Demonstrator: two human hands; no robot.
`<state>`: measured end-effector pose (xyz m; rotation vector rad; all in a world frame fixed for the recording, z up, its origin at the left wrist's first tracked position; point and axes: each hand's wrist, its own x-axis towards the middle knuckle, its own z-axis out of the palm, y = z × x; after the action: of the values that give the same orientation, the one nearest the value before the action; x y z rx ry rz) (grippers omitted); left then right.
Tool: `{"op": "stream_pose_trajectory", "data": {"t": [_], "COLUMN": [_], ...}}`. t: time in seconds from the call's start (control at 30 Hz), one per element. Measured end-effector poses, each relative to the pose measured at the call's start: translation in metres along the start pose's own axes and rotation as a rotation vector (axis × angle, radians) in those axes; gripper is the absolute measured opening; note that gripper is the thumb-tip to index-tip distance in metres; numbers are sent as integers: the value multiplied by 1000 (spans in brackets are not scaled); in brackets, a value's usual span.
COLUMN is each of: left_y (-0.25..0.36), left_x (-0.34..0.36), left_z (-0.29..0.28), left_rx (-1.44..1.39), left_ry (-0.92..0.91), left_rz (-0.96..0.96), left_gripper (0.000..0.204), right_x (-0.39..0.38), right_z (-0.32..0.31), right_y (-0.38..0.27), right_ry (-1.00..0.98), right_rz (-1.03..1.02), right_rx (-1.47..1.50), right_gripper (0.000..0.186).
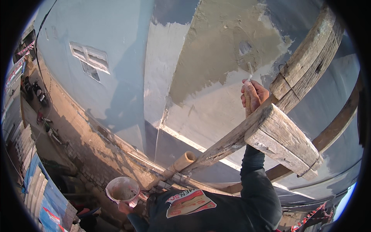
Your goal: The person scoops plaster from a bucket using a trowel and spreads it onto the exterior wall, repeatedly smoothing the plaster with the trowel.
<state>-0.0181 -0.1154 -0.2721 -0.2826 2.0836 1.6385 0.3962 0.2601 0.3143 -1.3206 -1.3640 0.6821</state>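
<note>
My right hand (pixel 256 94) is raised to the wall, its fingers wrapped round the handle of a plaster-smeared trowel (pixel 250 70). The trowel's slim end points up against wet grey-brown plaster (pixel 216 42), which covers the upper middle of the wall with a ragged lower edge. Just above the tool, a pale patch shows in the plaster. Low on the left, my left hand (pixel 125 208) grips a whitish bucket (pixel 123 189) near its underside. Some greyish material lies inside the bucket.
Weathered wooden scaffold beams (pixel 309 54) cross at my right arm, and a short beam end (pixel 284 141) juts out beside it. A bamboo pole end (pixel 189 156) sits below. Far down at left are a brick path (pixel 92 162), motorbikes (pixel 39 92) and corrugated roofing (pixel 29 154).
</note>
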Motion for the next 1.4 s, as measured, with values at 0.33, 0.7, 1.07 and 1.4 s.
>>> {"op": "stream_pose_trajectory", "data": {"t": [0.33,0.7,1.07,1.4], "left_y": [6,-4,1,-34], "left_x": [4,5,3,24], "left_z": [3,3,-2,-13], "left_rx": [-52,-161,24,76], "left_ry": [53,63,105,52], "left_rz": [-101,-28,-9,119], "left_gripper": [19,25,24,26], "right_x": [32,38,15,40], "right_z": [7,78,38,-28], "right_y": [-13,64,69,-10], "right_ry": [-270,-421,-389,-177], "right_rz": [-129,81,28,-191], "right_rx": [529,283,-162,549], "right_gripper": [33,27,29,37]}}
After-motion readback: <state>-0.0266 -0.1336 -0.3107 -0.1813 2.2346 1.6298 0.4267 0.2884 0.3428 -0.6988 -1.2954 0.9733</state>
